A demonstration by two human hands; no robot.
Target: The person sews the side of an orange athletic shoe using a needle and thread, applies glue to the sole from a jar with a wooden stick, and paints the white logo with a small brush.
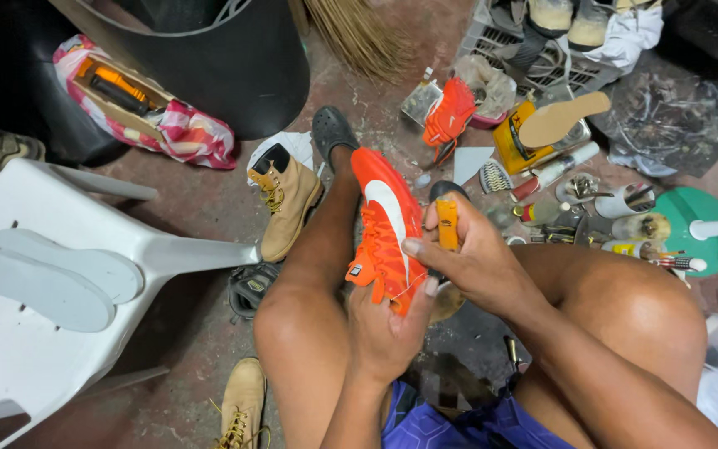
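From the head view, the person sits low with both knees up, and the orange shoe (386, 229) is right in the middle, between the knees. The left hand (386, 324) is curled shut around the shoe's lower end and holds it steady. The right hand (469, 254) is just to the right of the shoe, closed on a small orange-handled tool (447, 223) — its tip is hidden, so I cannot tell what it does.

To the left of the shoe stands a tan boot (287, 198) on the floor (201, 208), and farther left is a white plastic chair (35, 333) with two grey insoles (51, 278) on it. Up and right of the shoe lies another orange shoe (449, 112).

To do this well, I think the left hand should grip firm so the shoe does not wobble — and the tool should move slowly, away from the fingers.
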